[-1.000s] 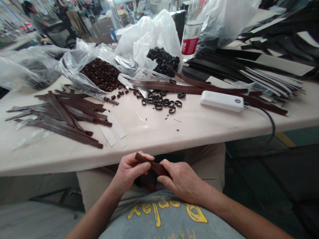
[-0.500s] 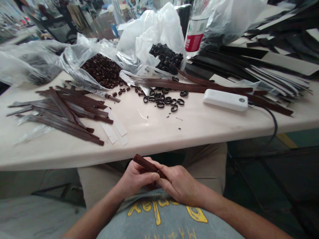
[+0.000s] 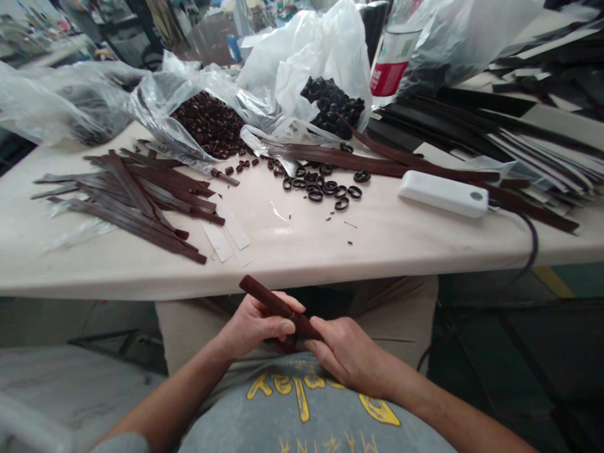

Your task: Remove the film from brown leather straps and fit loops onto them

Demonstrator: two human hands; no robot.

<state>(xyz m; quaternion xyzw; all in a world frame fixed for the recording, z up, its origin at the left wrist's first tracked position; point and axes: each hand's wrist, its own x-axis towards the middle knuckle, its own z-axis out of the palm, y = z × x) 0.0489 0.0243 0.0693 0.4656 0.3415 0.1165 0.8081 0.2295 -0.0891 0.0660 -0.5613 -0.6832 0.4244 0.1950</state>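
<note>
Left grip [image 3: 255,326] pinched, right grip [image 3: 350,350] curled

Grey shirt [image 3: 226,415], yellow lettering "MAKINA" [image 3: 329,444], upside down

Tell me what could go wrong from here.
The brown strip might drop into the lap if the left hand and right hand loosen. The loose black rings could scatter if knocked. The dark cable at the front edge of the table could snag and drag the white device.
</note>
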